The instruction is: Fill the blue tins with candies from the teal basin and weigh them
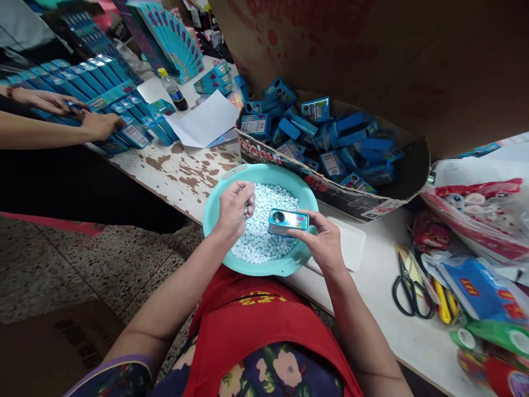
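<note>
A small blue tin (pixel 289 219) with a round dark opening at one end of its top is held in my right hand (pixel 324 240), thumb and fingers gripping its right end. It is above a turquoise basin (pixel 215 220) filled with small white pellets (pixel 264 251). Over the basin's left part my left hand (pixel 237 208) is closed, fingers curled in and thumb against them. What lies inside those fingers, if anything, is hidden. A white flat tray or lid (pixel 351 248) lies partly behind my right hand.
Behind the basin a cardboard box (pixel 285 162) holds many blue tins. Scissors (pixel 409 289), a yellow cutter (pixel 444 303) and tape rolls lie at right. At left, a co-worker's hands (pixel 99 125) touch rows of blue packs. A bottle (pixel 173 91) and white paper (pixel 206 118) are nearby.
</note>
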### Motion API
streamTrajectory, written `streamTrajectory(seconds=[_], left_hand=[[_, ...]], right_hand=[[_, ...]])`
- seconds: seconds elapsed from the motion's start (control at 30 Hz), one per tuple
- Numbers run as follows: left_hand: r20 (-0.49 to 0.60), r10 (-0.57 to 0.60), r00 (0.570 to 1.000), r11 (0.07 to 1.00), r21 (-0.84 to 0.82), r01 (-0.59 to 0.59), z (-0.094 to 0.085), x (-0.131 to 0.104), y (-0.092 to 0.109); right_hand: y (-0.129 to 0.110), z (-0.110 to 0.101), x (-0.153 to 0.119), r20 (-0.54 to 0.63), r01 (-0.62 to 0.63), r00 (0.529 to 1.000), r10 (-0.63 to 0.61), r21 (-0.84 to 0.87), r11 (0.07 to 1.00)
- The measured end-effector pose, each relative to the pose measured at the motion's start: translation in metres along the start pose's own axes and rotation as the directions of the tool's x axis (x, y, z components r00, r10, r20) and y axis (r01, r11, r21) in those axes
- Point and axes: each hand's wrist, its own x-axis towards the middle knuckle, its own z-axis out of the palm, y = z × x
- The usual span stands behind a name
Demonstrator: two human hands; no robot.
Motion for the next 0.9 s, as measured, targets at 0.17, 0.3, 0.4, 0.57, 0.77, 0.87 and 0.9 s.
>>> streamTrajectory(seconds=[0.17,0.3,0.4,0.57,0.77,0.87,0.9], left_hand=[[0.190,0.029,0.981,0.874,0.472,-0.118,-0.007,0.003,-0.008],[0.524,-0.270,0.808,0.175,0.852,-0.494,-0.027,0.015,-0.032],[0.516,-0.392,0.762,-0.087,0.803,-0.589,-0.024,0.019,-0.050],[0.561,-0.475,0.677,0.023,0.778,-0.628,-0.002,0.002,-0.058],[0.444,-0.403,0.800,0.587,0.796,-0.146,-0.023,-0.001,-0.041],[0.262,-0.427,0.865,0.871,0.378,0.315,-0.027,0.000,-0.021],[0.221,-0.422,0.880,0.903,0.188,0.386,-0.024,0.000,-0.013]], right_hand=[[0.011,-0.026,-0.006,-0.032,0.076,0.997,-0.070,0.307,0.949],[0.021,-0.072,-0.021,-0.163,0.204,0.973,-0.161,0.303,0.931],[0.035,-0.099,-0.034,-0.273,0.178,0.953,-0.129,0.163,0.970],[0.054,-0.113,-0.043,-0.400,0.083,0.914,-0.058,0.046,0.995],[0.021,-0.091,-0.034,-0.355,0.161,0.922,-0.152,-0.005,0.987],[-0.004,-0.063,-0.023,-0.223,0.217,0.945,-0.238,-0.114,0.969],[-0.010,-0.052,-0.020,-0.171,0.240,0.949,-0.266,-0.160,0.958]])
